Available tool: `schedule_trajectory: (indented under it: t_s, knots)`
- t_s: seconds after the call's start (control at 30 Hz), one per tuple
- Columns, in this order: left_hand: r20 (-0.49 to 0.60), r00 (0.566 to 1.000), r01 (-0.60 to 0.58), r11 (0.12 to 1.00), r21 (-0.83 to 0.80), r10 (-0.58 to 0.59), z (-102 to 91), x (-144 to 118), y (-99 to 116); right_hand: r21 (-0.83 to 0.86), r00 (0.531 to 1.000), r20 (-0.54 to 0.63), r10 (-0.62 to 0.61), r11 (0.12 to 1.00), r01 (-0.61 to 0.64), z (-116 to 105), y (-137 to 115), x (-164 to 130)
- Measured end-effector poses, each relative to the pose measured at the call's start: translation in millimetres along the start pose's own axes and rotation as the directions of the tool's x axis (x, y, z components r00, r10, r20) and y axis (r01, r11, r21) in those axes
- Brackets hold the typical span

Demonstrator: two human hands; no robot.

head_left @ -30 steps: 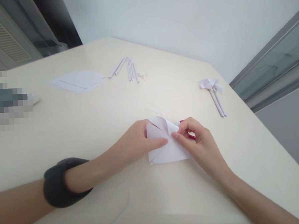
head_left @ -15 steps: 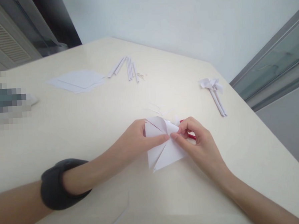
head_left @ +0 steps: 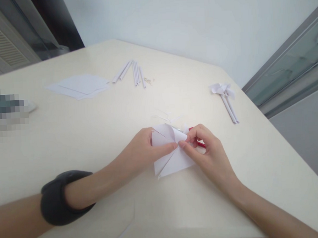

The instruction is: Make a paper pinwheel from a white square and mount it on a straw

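While both of my hands work at the near middle of the counter (head_left: 69, 138), I log the following. My left hand (head_left: 143, 150) lies over the left part of the folded white paper (head_left: 174, 160), its forefinger stretched rightward and pressing down at the paper's centre, where the flaps meet. My right hand (head_left: 207, 150) comes in from the right with thumb and forefinger pinched together on a raised flap at that same centre, so the fingertips of the two hands nearly touch. The paper rests flat on the counter, with cut or creased lines running diagonally toward its near-left corner, and two flaps curled up on its far side. A red object (head_left: 200, 143) shows partly from under my right hand; I cannot tell what it is. A dark band (head_left: 63, 196) sits on my left forearm.

Farther off, a stack of white sheets (head_left: 78, 86) lies at the far left, a row of rolled paper sticks (head_left: 135, 72) just to its right, and a finished paper pinwheel (head_left: 224, 94) well to the far right. Small paper scraps (head_left: 165, 115) lie just beyond the folded paper.
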State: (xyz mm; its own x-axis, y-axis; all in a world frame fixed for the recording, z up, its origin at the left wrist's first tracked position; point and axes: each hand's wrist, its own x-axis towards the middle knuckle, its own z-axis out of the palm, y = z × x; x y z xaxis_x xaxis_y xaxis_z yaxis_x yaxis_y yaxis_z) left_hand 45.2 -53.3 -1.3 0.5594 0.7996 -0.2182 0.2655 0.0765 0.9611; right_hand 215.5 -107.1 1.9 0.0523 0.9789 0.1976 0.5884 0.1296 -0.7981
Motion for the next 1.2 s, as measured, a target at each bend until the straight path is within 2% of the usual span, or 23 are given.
schedule_trajectory:
  t_s: [0.27, 0.37, 0.5, 0.57, 0.63, 0.73, 0.8, 0.97, 1.2]
  knots:
    - [-0.057, 0.998, 0.001, 1.0, -0.002, -0.001, 0.5, 0, 5, 0.018, 1.0, 0.016, -0.012, 1.0, 0.012, -6, -2, -1]
    - [-0.089, 0.996, 0.0, 0.999, -0.048, -0.004, -3.5, 2, 5, 0.051, 0.999, 0.019, 0.035, 0.998, -0.036, -15, -2, 3]
    - [-0.092, 0.996, 0.008, 0.996, -0.089, -0.016, -10.4, 4, 3, 0.113, 0.994, -0.044, 0.096, 0.989, -0.091, -31, 2, 13]
    - [-0.089, 0.996, 0.022, 0.995, -0.093, -0.03, -12.0, 4, 3, 0.188, 0.99, 0.015, 0.142, 0.972, -0.142, -37, 5, 18]
    - [-0.084, 0.996, 0.028, 0.994, -0.102, -0.036, -12.3, 3, 3, 0.257, 0.969, 0.139, 0.204, 0.938, -0.234, -43, 7, 21]
    - [-0.078, 0.997, 0.009, 0.992, -0.126, -0.019, -11.5, 3, 3, 0.296, 0.899, 0.345, 0.269, 0.878, -0.376, -49, 8, 22]
    - [-0.07, 0.997, 0.001, 0.99, -0.143, -0.011, -11.2, 3, 2, 0.31, 0.865, 0.431, 0.258, 0.857, -0.41, -51, 7, 21]
    - [-0.095, 0.995, 0.022, 0.993, -0.118, -0.034, -12.5, 5, 0, 0.366, 0.823, 0.554, 0.127, 0.85, -0.378, -55, 4, 20]
    - [-0.093, 0.994, 0.038, 0.993, -0.115, -0.048, -11.7, 4, 3, 0.308, 0.856, 0.517, -0.002, 0.934, -0.184, -55, -1, 20]
